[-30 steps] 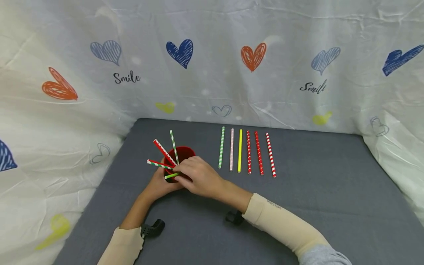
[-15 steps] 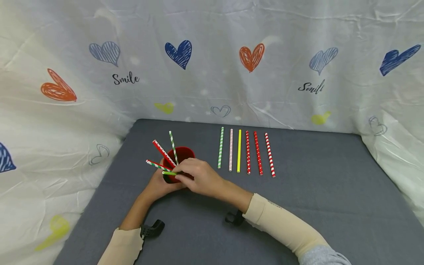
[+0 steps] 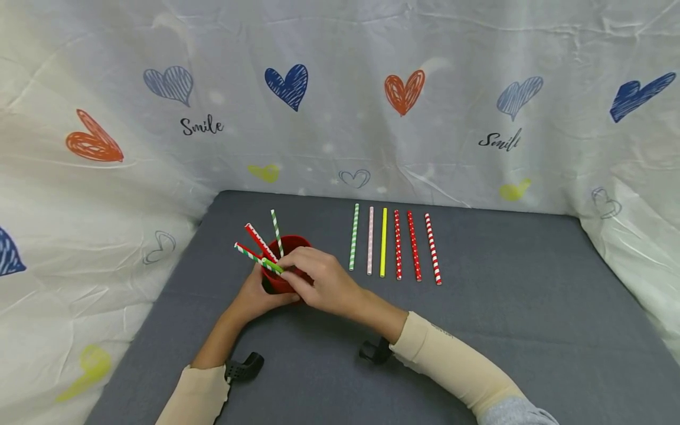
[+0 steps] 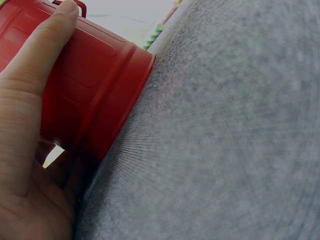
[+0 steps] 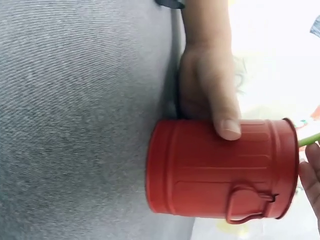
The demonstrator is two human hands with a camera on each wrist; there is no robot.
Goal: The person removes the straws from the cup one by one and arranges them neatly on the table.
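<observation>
My left hand [image 3: 258, 297] grips a small red metal bucket [image 5: 215, 170] that stands on the table; its thumb lies along the wall. A wire handle [image 5: 232, 212] hangs on the bucket's side. Over the mouth, my right hand [image 3: 325, 277] pinches a green straw [image 3: 273, 265] between thumb and fingertips. Several other paper straws lean out of the bucket to the left and back: a green-and-white striped one [image 3: 276, 227], a red one with white dots [image 3: 257, 238], and another green-and-white one [image 3: 247, 252] with red beside it. Their lower ends are hidden.
Several straws lie in a row right of the bucket, among them a light green striped one [image 3: 354, 237], a yellow one [image 3: 383, 242] and a red-and-white striped one [image 3: 432, 248]. Dark grey cloth [image 3: 504, 283] covers the table. A white printed curtain [image 3: 340, 136] stands behind.
The green straw's outer end has swung up toward the back, against the striped straw, which has also tilted up. My left hand stays on the bucket; the row of straws is unchanged.
</observation>
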